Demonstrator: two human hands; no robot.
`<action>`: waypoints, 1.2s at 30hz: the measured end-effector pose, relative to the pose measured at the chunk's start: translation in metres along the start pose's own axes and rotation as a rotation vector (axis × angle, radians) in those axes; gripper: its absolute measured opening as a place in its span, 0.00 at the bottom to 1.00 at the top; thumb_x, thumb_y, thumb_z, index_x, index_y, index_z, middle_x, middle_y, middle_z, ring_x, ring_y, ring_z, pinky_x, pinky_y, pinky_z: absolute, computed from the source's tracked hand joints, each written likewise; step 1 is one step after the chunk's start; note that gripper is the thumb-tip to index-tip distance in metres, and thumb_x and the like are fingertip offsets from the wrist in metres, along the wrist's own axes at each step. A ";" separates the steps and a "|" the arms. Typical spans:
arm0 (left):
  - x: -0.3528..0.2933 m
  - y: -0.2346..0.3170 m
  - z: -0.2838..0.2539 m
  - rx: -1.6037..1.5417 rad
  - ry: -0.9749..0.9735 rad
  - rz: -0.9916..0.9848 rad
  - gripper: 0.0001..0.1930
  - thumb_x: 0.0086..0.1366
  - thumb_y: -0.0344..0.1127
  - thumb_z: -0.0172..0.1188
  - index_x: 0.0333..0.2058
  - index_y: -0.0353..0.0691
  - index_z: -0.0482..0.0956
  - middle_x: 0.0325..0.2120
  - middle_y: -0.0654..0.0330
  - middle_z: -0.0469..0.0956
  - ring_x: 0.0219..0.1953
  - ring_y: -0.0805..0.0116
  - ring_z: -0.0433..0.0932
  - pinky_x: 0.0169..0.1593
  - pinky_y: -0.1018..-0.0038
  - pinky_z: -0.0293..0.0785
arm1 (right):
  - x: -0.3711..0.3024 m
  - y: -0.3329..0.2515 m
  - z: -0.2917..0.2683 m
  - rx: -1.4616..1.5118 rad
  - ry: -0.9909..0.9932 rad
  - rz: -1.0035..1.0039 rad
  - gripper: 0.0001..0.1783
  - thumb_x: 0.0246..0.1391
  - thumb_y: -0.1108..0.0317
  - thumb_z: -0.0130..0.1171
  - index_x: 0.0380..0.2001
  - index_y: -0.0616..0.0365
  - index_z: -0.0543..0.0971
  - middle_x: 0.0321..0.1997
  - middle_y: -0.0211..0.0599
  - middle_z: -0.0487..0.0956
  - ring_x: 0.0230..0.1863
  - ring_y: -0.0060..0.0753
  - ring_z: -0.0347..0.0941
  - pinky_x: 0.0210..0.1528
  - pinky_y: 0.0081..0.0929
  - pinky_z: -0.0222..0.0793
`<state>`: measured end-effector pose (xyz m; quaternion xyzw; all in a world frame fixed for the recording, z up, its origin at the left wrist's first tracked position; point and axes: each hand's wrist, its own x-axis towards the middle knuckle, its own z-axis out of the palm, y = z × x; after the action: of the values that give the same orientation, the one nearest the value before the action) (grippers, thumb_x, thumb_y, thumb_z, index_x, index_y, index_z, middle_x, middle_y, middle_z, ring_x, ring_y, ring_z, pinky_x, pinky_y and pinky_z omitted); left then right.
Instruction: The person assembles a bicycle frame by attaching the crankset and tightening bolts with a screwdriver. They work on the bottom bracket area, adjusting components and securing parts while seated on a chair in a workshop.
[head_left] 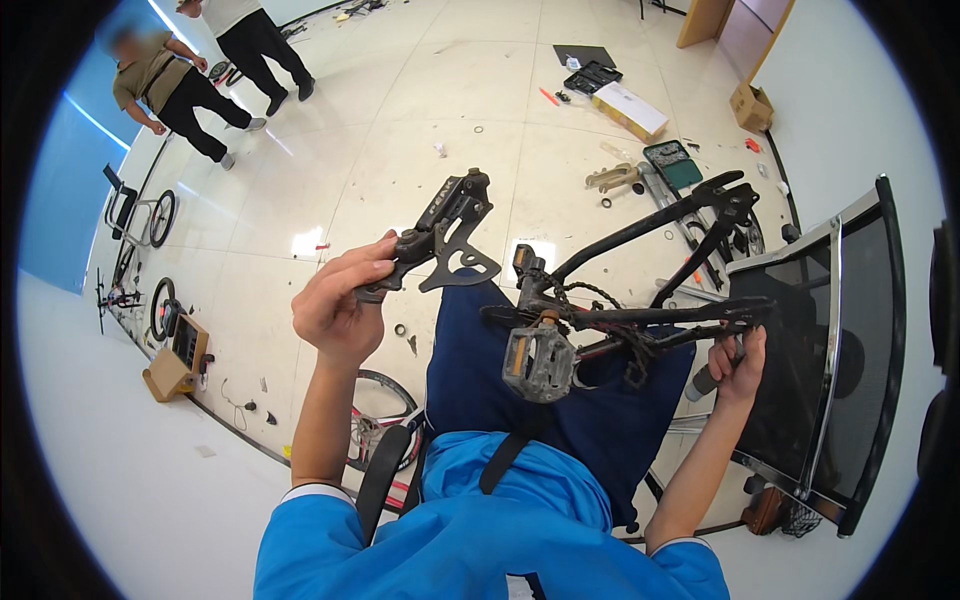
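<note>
In my left hand (345,295) is a black rear derailleur (445,235), pinched at its lower end between thumb and fingers and raised left of my lap. A black bicycle frame (630,235) rests across my thighs, its rear stays pointing right. Attached to it are a clear-grey pedal (540,362), a second pedal (525,262) and a dark chain (597,292). My right hand (738,365) is closed around a grey and black cylindrical handle (703,382), right beneath the end of the lower stay. The tip of that tool is hidden.
A black mesh chair (800,340) stands close on my right. Ahead on the floor lie a green tray (672,164), a long box (630,110) and a black tool case (594,78). Two people (165,90) stand far left. An open cardboard box (180,358) sits by the left wall.
</note>
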<state>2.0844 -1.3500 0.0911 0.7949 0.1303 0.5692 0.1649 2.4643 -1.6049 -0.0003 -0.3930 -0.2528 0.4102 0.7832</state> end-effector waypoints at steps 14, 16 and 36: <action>0.029 0.013 0.000 0.047 -0.472 0.259 0.11 0.52 0.18 0.62 0.35 0.32 0.76 0.43 0.43 0.79 0.48 0.50 0.80 0.52 0.57 0.78 | -0.002 0.000 0.003 -0.011 0.037 -0.011 0.19 0.59 0.56 0.60 0.32 0.64 0.71 0.15 0.27 0.62 0.07 0.16 0.52 0.05 0.17 0.48; 0.014 0.006 0.003 -0.226 -0.374 0.016 0.11 0.57 0.15 0.57 0.38 0.32 0.70 0.48 0.38 0.76 0.52 0.44 0.76 0.55 0.56 0.75 | -0.001 0.000 0.002 -0.019 0.010 -0.010 0.19 0.59 0.57 0.59 0.32 0.65 0.71 0.15 0.27 0.62 0.07 0.16 0.52 0.06 0.17 0.48; 0.043 0.012 0.100 -0.790 0.193 -0.957 0.10 0.71 0.39 0.53 0.41 0.37 0.69 0.37 0.48 0.81 0.37 0.65 0.84 0.38 0.72 0.83 | -0.003 0.003 -0.006 -0.094 -0.051 0.004 0.22 0.63 0.53 0.52 0.40 0.65 0.71 0.17 0.26 0.63 0.08 0.16 0.52 0.07 0.16 0.49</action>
<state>2.1931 -1.3557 0.1032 0.4726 0.2659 0.5066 0.6703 2.4659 -1.6085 -0.0065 -0.4193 -0.2907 0.4093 0.7565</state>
